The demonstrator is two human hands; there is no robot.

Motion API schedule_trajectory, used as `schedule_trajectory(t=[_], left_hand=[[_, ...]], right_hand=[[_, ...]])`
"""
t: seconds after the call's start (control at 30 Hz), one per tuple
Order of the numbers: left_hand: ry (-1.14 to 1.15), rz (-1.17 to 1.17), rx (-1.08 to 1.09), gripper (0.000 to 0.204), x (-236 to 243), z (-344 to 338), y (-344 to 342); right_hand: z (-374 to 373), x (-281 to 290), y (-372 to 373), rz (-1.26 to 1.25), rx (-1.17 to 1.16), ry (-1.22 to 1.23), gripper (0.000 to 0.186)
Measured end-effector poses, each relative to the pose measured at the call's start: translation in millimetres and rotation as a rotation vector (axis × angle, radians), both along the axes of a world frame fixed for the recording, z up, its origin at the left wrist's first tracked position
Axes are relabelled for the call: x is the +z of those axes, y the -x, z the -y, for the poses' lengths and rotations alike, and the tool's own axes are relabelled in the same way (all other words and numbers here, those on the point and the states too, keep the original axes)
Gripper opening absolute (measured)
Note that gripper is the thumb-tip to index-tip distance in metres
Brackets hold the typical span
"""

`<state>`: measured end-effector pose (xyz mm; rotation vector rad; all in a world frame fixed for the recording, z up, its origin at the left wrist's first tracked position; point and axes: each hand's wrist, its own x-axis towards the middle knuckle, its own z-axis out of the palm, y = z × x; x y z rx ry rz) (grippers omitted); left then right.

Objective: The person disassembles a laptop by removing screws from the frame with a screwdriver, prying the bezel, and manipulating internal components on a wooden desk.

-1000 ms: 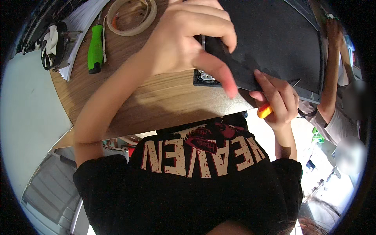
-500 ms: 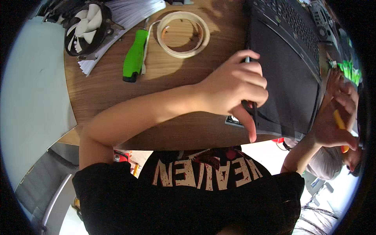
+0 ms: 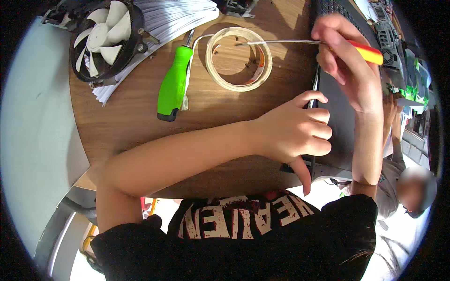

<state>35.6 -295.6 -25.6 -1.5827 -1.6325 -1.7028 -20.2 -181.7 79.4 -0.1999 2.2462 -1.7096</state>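
My right hand (image 3: 351,61) is closed round the yellow-and-red handle of a screwdriver (image 3: 367,52). Its thin metal shaft points left, and the tip is over a roll of masking tape (image 3: 215,76). Several small dark bits, which look like screws, lie inside the roll's ring. My left hand (image 3: 300,126) curls its fingers over the left edge of a black laptop (image 3: 340,152), thumb stretched toward me. The laptop lies opened out, its keyboard (image 3: 330,7) at the far side, partly behind my right hand. What is under my left fingers is hidden.
Left of the tape lies a green-handled screwdriver (image 3: 173,86). A fan with white blades (image 3: 98,37) stands beside a fanned stack of white paper (image 3: 173,18) at the far left. Computer parts (image 3: 388,42) are at the far right. Another person (image 3: 391,187) is at the right.
My right hand has come from the far right to above the laptop, bringing the screwdriver's tip over the tape roll. My left hand stays at the laptop's edge. The view has shifted slightly.
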Motion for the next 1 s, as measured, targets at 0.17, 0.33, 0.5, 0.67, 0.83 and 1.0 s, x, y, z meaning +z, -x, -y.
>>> schedule_trajectory(t=[0.17,0.33,0.5,0.67,0.83,1.0], left_hand=[[-0.021,0.011,-0.020,0.065,-2,0,0],[-0.014,0.004,-0.013,0.065,-3,0,0],[-0.006,-0.012,-0.020,0.065,-4,0,0],[-0.026,0.009,-0.017,0.065,-5,-2,-1],[0.003,0.000,-0.022,0.065,-5,-1,0],[-0.014,0.016,0.003,0.064,-1,1,-2]], right_hand=[[-11,-25,14,0.165,-0.072,0.117,0.022],[-19,-34,25,0.205,-0.216,0.280,0.035],[-3,-31,26,0.153,-0.297,0.306,0.018],[9,-34,26,-0.025,-0.350,0.268,0.012],[9,-40,34,0.008,-0.355,0.184,0.011],[16,-37,36,0.116,-0.303,0.247,0.009]])
